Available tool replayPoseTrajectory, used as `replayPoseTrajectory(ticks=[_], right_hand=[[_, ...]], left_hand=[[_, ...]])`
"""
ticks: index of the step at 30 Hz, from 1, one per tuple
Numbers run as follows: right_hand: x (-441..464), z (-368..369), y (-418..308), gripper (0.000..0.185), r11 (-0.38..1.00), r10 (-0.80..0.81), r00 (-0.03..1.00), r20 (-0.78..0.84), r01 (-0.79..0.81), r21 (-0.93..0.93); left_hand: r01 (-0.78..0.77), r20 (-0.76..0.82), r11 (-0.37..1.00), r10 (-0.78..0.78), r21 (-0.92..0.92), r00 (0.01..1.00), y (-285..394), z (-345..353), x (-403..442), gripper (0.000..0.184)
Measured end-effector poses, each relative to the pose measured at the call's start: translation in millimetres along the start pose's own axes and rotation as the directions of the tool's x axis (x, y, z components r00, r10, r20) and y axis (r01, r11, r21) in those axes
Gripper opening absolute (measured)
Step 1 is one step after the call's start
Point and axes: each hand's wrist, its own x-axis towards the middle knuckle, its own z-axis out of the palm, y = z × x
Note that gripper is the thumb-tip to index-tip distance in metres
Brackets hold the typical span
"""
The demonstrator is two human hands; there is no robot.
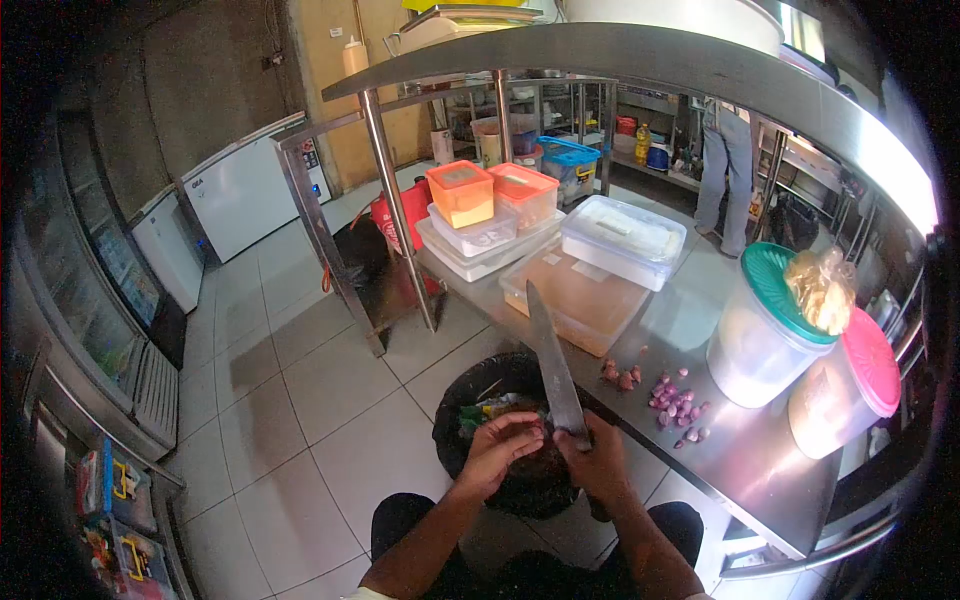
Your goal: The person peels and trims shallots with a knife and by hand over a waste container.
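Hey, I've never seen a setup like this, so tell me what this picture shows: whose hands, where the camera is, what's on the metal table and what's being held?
There's no machine here, just a person with bare hands. The single picture comes from a camera on their head, looking forward and down.

The right hand grips a large knife, blade pointing up and away. The left hand pinches a small reddish piece, too small to identify. Both are above a black-lined bin.

On the metal table lie purple bulbs, probably shallots, beside a few browner ones. Around them stand lidded plastic boxes and two tall tubs, one green-lidded, one pink-lidded.
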Motion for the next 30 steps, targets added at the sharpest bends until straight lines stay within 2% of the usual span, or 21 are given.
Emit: replayPoseTrajectory(ticks=[1,4,6,11,13,15,20,22,23,24,27,30], right_hand=[[-1.0,1.9,3.8,0.024,0.971,-0.176,0.982,-0.068,0.162,-0.176],[0.2,3.7,15.3,0.025,0.970,-0.118,0.992,-0.044,0.105,-0.220],[-2.0,4.5,11.2,0.025,0.971,-0.143,0.989,-0.043,0.132,-0.200],[-3.6,7.2,17.5,0.022,0.966,-0.136,0.991,0.013,0.136,-0.219],[-4.0,8.5,14.3,0.021,0.947,-0.241,0.970,-0.010,0.233,-0.220],[-2.3,7.4,11.9,0.021,0.949,-0.245,0.969,-0.003,0.239,-0.207],[-4.8,6.1,13.5,0.021,0.958,-0.185,0.983,-0.023,0.175,-0.228],[-7.4,5.7,12.5,0.021,0.969,-0.105,0.994,-0.007,0.101,-0.224],[-5.7,6.1,9.6,0.022,0.975,-0.145,0.988,-0.048,0.134,-0.180],[-4.6,6.6,9.4,0.022,0.975,-0.187,0.978,-0.093,0.173,-0.137],[-0.9,5.9,13.4,0.024,0.988,-0.144,0.984,-0.109,0.137,-0.069],[-1.8,0.4,3.9,0.025,0.993,-0.112,0.992,-0.063,0.109,-0.050]], left_hand=[[0.002,0.000,1.000,-0.002,0.002,1.000,-1.6,0.0,-0.1,0.030],[-0.009,0.025,1.000,0.009,0.016,1.000,-4.2,2.3,-0.7,0.030],[-0.077,0.074,0.994,0.071,0.078,0.995,-4.5,5.3,-1.4,0.029],[-0.082,0.074,0.992,0.075,0.094,0.994,-6.3,6.1,-2.8,0.025],[-0.070,0.075,0.995,0.064,0.075,0.995,-5.8,5.8,-2.7,0.025],[-0.108,0.098,0.990,0.099,0.088,0.990,-5.2,6.1,-3.2,0.026],[-0.066,0.019,0.978,0.063,0.197,0.998,4.1,15.1,-8.1,0.024],[-0.073,0.043,0.993,0.069,0.090,0.997,2.3,15.2,-7.5,0.025],[-0.084,0.065,0.996,0.082,0.022,0.994,5.8,17.6,-6.3,0.025],[-0.059,0.057,0.998,0.058,0.022,0.997,6.1,17.0,-6.2,0.025],[-0.048,0.070,0.999,0.050,-0.025,0.996,8.7,14.5,-5.0,0.026],[-0.029,0.058,0.999,0.031,-0.045,0.998,11.3,15.0,-4.4,0.026]])
